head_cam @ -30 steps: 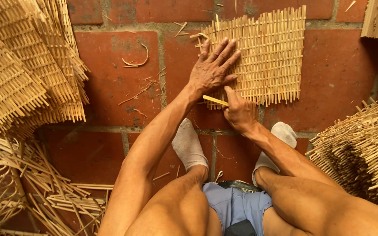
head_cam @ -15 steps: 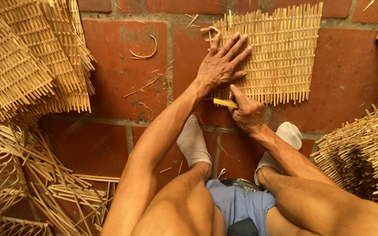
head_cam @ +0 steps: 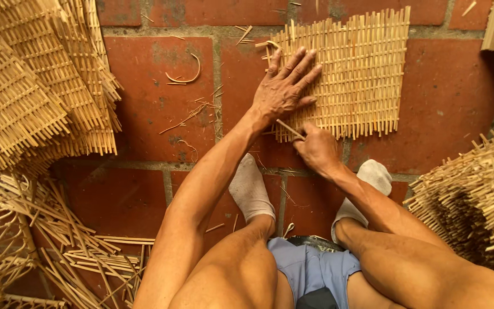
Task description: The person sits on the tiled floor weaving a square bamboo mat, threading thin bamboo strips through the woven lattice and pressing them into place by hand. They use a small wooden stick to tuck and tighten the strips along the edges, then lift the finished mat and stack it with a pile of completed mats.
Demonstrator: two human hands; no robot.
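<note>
A person sits low over a red brick floor [head_cam: 161, 97], seen from above, with bare knees and two grey-socked feet near the bottom of the view. In front of the feet lies a flat, square woven bamboo mat [head_cam: 357, 74], its slat ends sticking out all around; every place below is given from this mat. The left hand [head_cam: 284, 88] lies on the mat's near-left corner, fingers spread wide and pressing it flat to the floor. The right hand [head_cam: 317, 150] sits just at the mat's near edge, closed around a thin bamboo sliver [head_cam: 289, 129] whose tip points up toward the left hand's wrist and touches the mat's edge. To the far left of the mat rests a stack of finished woven panels [head_cam: 35, 91], and below that stack lies a tangle of loose bamboo strips [head_cam: 58, 240]. To the right of the mat is a curved, half-woven basket [head_cam: 475, 200]. Thin shavings litter the floor left of the mat. Judged from this view, the sliver could snap or slip against the weave if pushed at a slant, and its tip lies close enough to the pressing hand to prick it; easing the left hand's pressure could let the mat slide.
</note>
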